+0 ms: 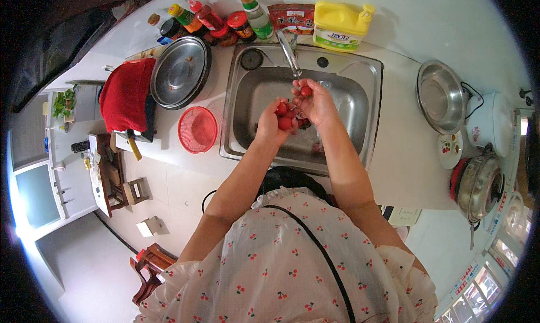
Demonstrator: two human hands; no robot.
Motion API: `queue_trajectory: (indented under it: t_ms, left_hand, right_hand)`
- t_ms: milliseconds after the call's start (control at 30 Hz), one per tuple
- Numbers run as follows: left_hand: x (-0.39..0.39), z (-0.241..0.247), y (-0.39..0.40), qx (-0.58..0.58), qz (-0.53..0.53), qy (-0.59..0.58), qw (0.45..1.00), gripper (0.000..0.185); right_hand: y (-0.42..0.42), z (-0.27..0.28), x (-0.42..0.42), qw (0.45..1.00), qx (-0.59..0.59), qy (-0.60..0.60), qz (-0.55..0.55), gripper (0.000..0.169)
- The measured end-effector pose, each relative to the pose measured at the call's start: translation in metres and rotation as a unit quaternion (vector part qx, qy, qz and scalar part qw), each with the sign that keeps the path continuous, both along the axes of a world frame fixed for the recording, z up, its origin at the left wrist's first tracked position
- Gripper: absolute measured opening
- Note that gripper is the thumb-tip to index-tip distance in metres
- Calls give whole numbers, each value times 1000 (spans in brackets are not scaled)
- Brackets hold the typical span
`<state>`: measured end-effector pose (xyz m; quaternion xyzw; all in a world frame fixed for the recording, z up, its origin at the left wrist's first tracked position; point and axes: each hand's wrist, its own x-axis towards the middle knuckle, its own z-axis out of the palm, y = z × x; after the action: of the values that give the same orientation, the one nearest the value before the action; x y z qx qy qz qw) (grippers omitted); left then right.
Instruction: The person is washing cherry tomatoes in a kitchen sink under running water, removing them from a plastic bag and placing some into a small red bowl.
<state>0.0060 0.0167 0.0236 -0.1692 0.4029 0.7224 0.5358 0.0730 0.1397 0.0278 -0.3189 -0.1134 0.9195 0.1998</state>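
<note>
Both my hands are over the stainless steel sink [261, 91], below the chrome faucet [288, 52]. Several small round red fruits [285, 123] lie cupped in my left hand [271, 127]. My right hand [319, 101] holds another red fruit [306, 91] with its fingers, close beside the left one and just under the spout. A clear plastic bag, partly hidden by my right hand and forearm, lies in the basin with some red showing low in it. The exact kind of fruit cannot be told. On the counter left of the sink stands a red plastic basket [197, 130].
Metal trays [181, 72] lean at the left by a red cloth [126, 95]. Bottles, jars and a yellow jug [341, 25] line the wall behind the sink. To the right are a steel bowl [439, 96], a plate [449, 150] and a lidded pan [476, 188].
</note>
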Motion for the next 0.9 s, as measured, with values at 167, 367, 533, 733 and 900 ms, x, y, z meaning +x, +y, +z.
queue_trajectory:
  t_ms: [167,367,533,733,900]
  left_hand:
    - [-2,12,2,-49,-5,13,999,18]
    - [-13,-6,2,-22,-70,42,996,17]
    - [-11,-1,3,-11,-84,82,993,19]
    - [-12,-6,-3,-8,-77,45,996,18]
    - [-14,-5,-7,2,-64,31,997,18]
  right_hand:
    - [4,-17,-1,997,65,45,26,23]
    - [-2,-36,8,987,-24,151,40,25]
    - [-13,-11,1,999,34,38,13,29]
    - [-12,-23,11,991,10,110,78,34]
    - [-16,-23,5,997,-28,43,57,36]
